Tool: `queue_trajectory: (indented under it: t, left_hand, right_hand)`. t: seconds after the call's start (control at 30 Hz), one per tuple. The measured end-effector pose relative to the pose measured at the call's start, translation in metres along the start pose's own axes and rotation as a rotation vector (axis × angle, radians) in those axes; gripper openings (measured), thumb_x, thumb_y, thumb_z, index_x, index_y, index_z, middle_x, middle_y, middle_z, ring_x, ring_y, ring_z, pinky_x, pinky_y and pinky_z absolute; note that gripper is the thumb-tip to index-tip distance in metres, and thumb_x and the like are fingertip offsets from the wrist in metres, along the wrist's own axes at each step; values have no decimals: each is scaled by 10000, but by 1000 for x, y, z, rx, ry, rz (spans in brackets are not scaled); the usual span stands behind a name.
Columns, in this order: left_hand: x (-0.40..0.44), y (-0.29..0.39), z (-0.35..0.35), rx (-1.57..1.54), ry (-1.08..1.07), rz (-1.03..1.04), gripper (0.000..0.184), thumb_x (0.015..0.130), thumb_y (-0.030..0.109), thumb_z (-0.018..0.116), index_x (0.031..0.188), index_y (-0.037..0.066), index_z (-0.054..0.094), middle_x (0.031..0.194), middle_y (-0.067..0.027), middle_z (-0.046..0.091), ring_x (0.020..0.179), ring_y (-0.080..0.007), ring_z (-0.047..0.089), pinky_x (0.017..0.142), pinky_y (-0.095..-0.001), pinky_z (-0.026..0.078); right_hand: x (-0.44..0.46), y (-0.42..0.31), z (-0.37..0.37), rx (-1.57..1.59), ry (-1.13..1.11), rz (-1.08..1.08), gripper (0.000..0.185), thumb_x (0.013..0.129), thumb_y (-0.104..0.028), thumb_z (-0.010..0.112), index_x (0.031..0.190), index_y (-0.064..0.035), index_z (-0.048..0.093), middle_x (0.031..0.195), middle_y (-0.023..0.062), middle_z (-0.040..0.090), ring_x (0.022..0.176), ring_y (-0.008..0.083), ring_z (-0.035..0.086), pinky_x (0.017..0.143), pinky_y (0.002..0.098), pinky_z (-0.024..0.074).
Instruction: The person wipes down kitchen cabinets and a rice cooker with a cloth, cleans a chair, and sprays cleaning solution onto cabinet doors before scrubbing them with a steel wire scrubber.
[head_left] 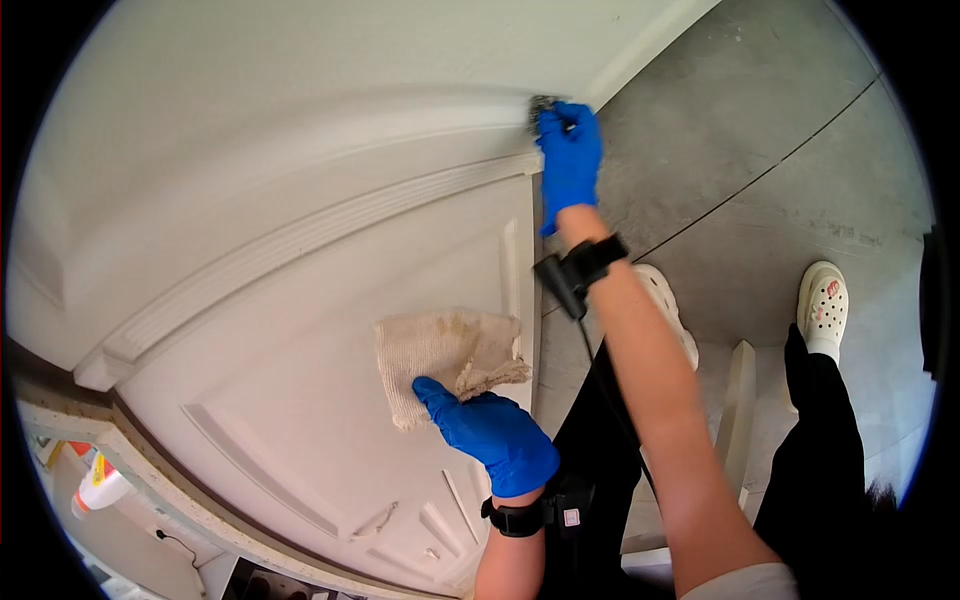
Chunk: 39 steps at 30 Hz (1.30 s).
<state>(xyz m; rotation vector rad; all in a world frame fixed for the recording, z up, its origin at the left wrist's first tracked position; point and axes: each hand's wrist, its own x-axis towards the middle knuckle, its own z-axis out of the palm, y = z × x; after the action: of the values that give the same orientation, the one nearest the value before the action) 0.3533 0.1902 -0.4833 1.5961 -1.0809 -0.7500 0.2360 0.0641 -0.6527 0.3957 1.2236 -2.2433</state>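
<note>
My left hand [490, 435], in a blue rubber glove, holds a beige ribbed cloth [445, 350] with the thumb lying on top. The fingers under the cloth are hidden. The cloth looks stained and is in front of a white panelled surface [330, 300]. Farther up, my right hand [570, 160], also gloved in blue, is closed on a dark metallic scouring pad [541, 112]. That pad is against the white surface near its edge, just above a ribbed moulding [330, 225].
Grey floor [740, 130] with a dark seam lies to the right. My feet in white clogs [823, 300] stand there, by a pale bar [738, 410]. At lower left, a white bottle [100, 487] stands beyond a curved counter edge [150, 475].
</note>
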Motion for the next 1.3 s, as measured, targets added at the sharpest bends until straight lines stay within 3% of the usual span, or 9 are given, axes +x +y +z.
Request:
queue_trajectory:
  t: [0.13, 0.17, 0.27, 0.33, 0.57, 0.7, 0.9, 1.17, 1.3]
  left_hand:
    - [9, -4, -10, -36, 21, -13, 453, 848, 333, 390, 1184, 32, 355, 1145, -61, 417, 1005, -155, 409, 887, -266, 295]
    - [14, -8, -18, -9, 25, -17, 453, 848, 333, 390, 1184, 32, 355, 1145, -61, 417, 1005, -155, 409, 887, -266, 295]
    - [27, -12, -32, 111, 9, -40, 466, 849, 338, 382, 1199, 32, 341, 1159, -56, 402, 1007, -147, 399, 887, -251, 287]
    - [23, -12, -23, 99, 12, -41, 475, 846, 340, 389, 1200, 28, 338, 1152, -51, 408, 986, -130, 410, 853, -229, 306]
    - [26, -10, -19, 82, 36, -97, 495, 841, 347, 408, 1211, 30, 328, 1144, -54, 417, 1000, -130, 414, 847, -226, 317]
    - [17, -13, -11, 80, 33, -39, 486, 844, 344, 404, 1202, 23, 337, 1144, -63, 417, 1004, -158, 420, 868, -250, 315]
    - [14, -10, -14, 44, -31, -105, 451, 844, 339, 405, 1174, 33, 364, 1111, -67, 441, 986, -149, 430, 838, -237, 327]
    - [4, -13, -11, 52, -52, -86, 474, 839, 344, 418, 1187, 26, 361, 1118, -55, 436, 958, -117, 424, 797, -198, 319]
    - [2, -11, -2, 51, -54, -63, 476, 843, 343, 411, 1189, 22, 357, 1093, -54, 446, 928, -123, 433, 793, -215, 335]
  right_hand:
    - [-39, -42, 49, 29, -156, -499, 155, 746, -38, 556, 878, -17, 477, 748, 20, 494, 625, 89, 470, 575, 221, 425]
    - [-60, -82, 52, -10, -245, -236, 140, 750, -27, 549, 870, -17, 478, 743, 12, 491, 605, 90, 474, 569, 210, 422]
    - [-30, -22, 40, 53, -56, -380, 128, 755, -21, 531, 871, -25, 477, 751, 35, 497, 596, 95, 474, 562, 222, 426]
    - [0, 3, 5, 280, 133, -27, 86, 777, 5, 466, 850, -31, 438, 762, 35, 484, 666, 124, 459, 617, 238, 416]
    - [-46, -47, 54, 66, -38, -397, 158, 767, 7, 492, 891, -16, 396, 732, 61, 482, 642, 111, 489, 579, 235, 435]
    - [-6, -6, 23, 305, 165, -116, 111, 755, 3, 482, 852, -20, 433, 714, 22, 471, 611, 94, 454, 571, 219, 398]
    - [-38, -42, 43, 119, 33, -196, 98, 742, -40, 540, 822, -40, 483, 689, 9, 475, 600, 83, 439, 546, 204, 389]
    - [13, 5, 3, 138, 213, 156, 97, 760, -68, 518, 832, -29, 467, 684, 36, 477, 606, 112, 444, 566, 250, 396]
    - [-29, -34, 42, 104, 106, -63, 107, 736, -70, 540, 802, -21, 472, 671, 18, 463, 588, 104, 431, 547, 238, 388]
